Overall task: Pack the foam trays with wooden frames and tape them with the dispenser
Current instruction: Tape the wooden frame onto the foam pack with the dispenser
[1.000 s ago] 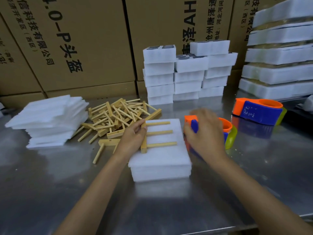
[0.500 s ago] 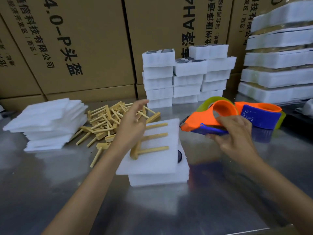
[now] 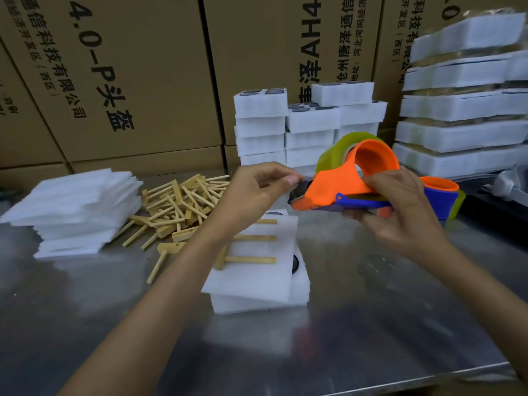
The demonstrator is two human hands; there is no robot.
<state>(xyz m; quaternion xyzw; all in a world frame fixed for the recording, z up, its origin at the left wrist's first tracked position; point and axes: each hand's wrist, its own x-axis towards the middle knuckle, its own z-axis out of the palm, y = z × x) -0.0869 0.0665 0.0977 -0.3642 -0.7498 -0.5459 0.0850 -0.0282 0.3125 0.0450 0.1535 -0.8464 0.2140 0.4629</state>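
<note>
Foam sheets (image 3: pixel 74 207): a loose white stack near the desk's left edge, untouched.

Wooden frames (image 3: pixel 183 207): a jumbled heap just right of the sheets, toward the back of the desk (image 3: pixel 85 324); plenty left to pack.

Foam tray (image 3: pixel 260 295): at the middle of the desk, a thin sheet askew on top and one wooden frame (image 3: pixel 245 250) lying on it. Packed, it appears, but no tape visible on it yet.

Left hand (image 3: pixel 257 195): raised over the tray, thumb and fingertips pinched at the dispenser's nose (whether they hold the tape end is too blurred to tell).

Tape dispenser (image 3: pixel 351 184): orange and blue, held in the air above the tray's far right corner.

Right hand (image 3: pixel 400 212): fingers curled round the dispenser's body, gripping it from below and behind.

Second dispenser (image 3: pixel 440 195): resting on the desk behind the right hand.

Finished bundles (image 3: pixel 463 110): stacked at the back right corner, seemingly wrapped; more trays (image 3: pixel 303 124) wait behind centre.
</note>
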